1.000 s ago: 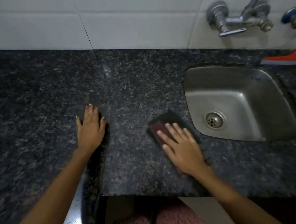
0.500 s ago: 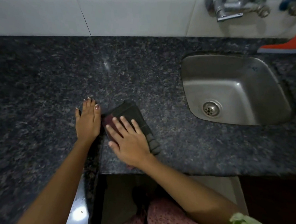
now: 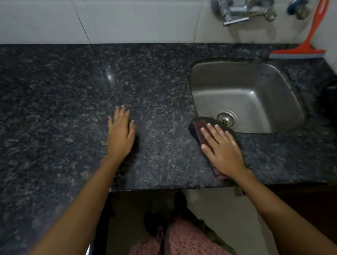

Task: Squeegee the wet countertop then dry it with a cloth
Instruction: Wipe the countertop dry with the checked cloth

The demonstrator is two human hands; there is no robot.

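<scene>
While the left hand [image 3: 120,135] lies spread flat on the dark speckled granite countertop [image 3: 67,93], the right hand [image 3: 222,149] presses open-palmed on a dark folded cloth [image 3: 200,127] at the steel sink's [image 3: 284,91] seven o'clock rim. An orange squeegee [image 3: 304,51] leans on the white tiled wall [image 3: 131,16] at one o'clock, beside the chrome tap [image 3: 238,11].

L hand [image 3: 120,133] flat, palm down, fingers together, arm straight. R hand [image 3: 222,148] flat, palm down, fingers spread fwd-left, forearm angled inward.
</scene>
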